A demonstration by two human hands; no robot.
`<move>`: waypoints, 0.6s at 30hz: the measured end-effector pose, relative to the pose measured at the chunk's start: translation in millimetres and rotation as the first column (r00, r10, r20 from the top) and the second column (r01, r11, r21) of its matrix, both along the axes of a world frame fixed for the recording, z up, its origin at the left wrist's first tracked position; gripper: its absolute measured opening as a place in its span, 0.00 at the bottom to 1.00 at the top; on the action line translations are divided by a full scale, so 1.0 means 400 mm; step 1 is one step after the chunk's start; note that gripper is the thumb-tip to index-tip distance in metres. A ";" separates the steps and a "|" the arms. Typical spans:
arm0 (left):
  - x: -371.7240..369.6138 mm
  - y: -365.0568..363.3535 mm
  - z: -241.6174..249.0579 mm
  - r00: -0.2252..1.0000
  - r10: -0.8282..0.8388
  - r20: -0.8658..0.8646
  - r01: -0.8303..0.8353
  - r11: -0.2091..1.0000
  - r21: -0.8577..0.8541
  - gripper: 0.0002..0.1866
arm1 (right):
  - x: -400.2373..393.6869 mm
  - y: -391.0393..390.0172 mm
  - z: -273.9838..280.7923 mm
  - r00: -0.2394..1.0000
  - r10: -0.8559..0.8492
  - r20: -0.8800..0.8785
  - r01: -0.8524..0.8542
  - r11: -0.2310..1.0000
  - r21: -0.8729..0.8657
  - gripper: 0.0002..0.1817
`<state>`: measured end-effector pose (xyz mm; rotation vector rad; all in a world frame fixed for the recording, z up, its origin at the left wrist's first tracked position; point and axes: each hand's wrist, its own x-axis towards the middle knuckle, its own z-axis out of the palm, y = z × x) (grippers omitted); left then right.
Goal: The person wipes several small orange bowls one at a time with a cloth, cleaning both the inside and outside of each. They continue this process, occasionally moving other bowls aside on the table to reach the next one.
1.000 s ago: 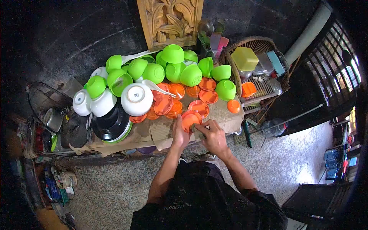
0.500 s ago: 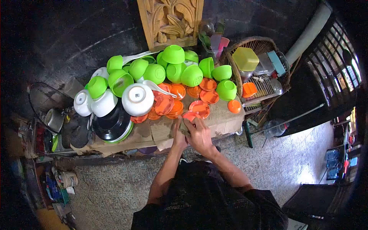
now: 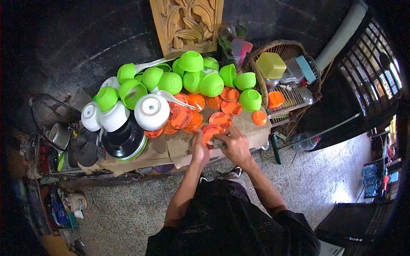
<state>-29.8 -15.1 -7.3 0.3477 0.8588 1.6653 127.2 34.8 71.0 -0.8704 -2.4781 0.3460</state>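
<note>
Near the cardboard's front edge, my left hand (image 3: 200, 150) is closed on the side of a small orange saucer (image 3: 211, 133), which is tilted up. My right hand (image 3: 237, 148) is at the saucer's right side, fingers bent around a greyish cloth (image 3: 218, 143) that presses on it; the cloth is partly hidden by the fingers. Just beyond my hands lie several other orange saucers (image 3: 181, 117) in loose piles. A white spoon (image 3: 173, 99) rests across some of them. Behind them, green bowls (image 3: 212, 85) are heaped, mostly upside down.
White bowls (image 3: 152, 112) and stacked black plates (image 3: 123, 138) stand at the left of the cardboard (image 3: 252, 135). A carved wooden panel (image 3: 187, 25) leans on the wall behind. On the right, a wicker chair (image 3: 279, 48) holds plastic containers (image 3: 270, 65).
My hands have moved apart, the right one outward to the right. The orange saucer now shows its face between them, where before the fingers covered most of it.
</note>
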 end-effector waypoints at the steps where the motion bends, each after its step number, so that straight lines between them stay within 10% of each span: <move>1: 0.006 -0.004 0.018 1.000 -0.014 0.018 0.013 0.997 0.083 0.30 | -0.009 0.006 0.005 0.998 -0.063 -0.032 0.063 0.998 0.028 0.29; 6: 0.005 0.005 -0.013 0.996 0.022 0.090 -0.030 0.996 0.086 0.31 | -0.064 -0.005 0.027 0.964 -0.236 -0.122 0.240 0.971 0.014 0.28; 18: 0.008 -0.018 0.028 0.991 -0.008 0.132 -0.002 0.997 0.077 0.29 | -0.062 -0.049 -0.010 0.986 0.065 -0.153 -0.077 0.994 -0.074 0.30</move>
